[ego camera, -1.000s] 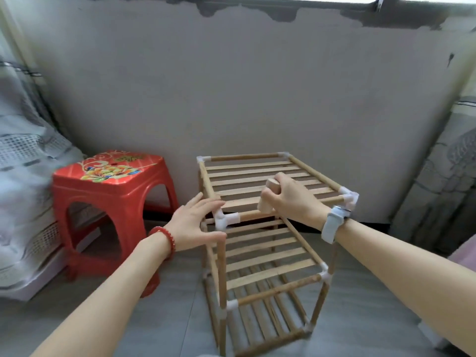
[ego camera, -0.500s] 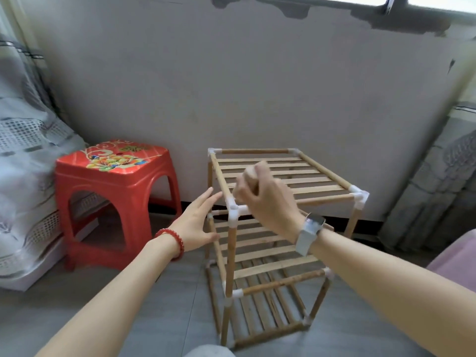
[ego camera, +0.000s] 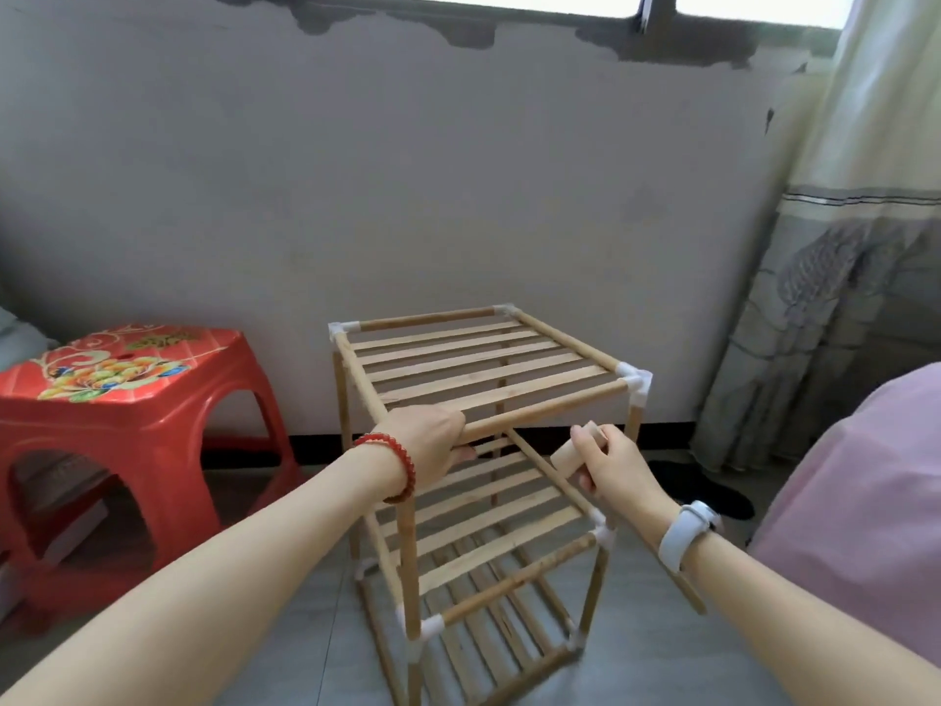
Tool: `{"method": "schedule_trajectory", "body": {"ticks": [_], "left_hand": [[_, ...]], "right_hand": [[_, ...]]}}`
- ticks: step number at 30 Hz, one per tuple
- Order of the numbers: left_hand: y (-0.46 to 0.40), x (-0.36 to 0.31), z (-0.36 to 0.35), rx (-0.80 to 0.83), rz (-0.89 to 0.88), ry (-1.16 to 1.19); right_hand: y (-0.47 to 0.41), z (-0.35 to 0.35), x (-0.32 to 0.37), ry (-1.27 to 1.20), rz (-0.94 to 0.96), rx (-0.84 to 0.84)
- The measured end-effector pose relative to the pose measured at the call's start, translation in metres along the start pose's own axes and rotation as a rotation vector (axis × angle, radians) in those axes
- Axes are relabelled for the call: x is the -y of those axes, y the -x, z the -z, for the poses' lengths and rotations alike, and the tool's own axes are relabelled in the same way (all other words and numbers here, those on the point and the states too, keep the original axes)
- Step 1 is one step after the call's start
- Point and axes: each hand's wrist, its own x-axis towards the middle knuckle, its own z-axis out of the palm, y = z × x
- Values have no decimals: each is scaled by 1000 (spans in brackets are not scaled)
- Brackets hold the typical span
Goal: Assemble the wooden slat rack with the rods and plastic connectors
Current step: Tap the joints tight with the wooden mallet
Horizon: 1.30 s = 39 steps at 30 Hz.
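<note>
Our left hand (ego camera: 425,440) curls over the near-left top corner of the 3-tier rack (ego camera: 478,450) standing on the floor; our right hand (ego camera: 613,463) grips a short wooden block (ego camera: 578,448) beside it.

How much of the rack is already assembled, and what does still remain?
Done: the rack stands upright with three slat shelves joined by rods and white connectors. In hand: the left hand grips its front top corner, hiding that joint; the right hand holds a short wooden block beside the frame. Left: probably only seating joints; no loose parts are visible.
</note>
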Motion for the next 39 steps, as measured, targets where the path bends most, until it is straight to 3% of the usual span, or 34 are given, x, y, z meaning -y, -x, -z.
{"method": "schedule_trajectory", "body": {"ticks": [6,14,17,22,26,30,36,39], "left_hand": [[-55,-62,16,33,151,196],[-76,-27,60,-72,548,700],[-58,-10,27,-118,764,934],[4,12,-90,-116,1086,1278],[56,23,-158,-137,1238,1445],[90,18,-196,-152,1249,1531],[102,22,-210,-153,1195,1528],[99,19,-209,-166,1201,1467]], "right_hand": [[-11,42,-18,-40,-15,-81],[-39,75,7,72,88,-151],[-41,59,11,161,99,-68],[-17,31,-1,413,102,13],[-5,13,-36,460,3,41],[8,-17,-72,594,-75,119],[25,-51,-115,353,-181,-4],[23,-62,-120,378,-204,-13]]}}
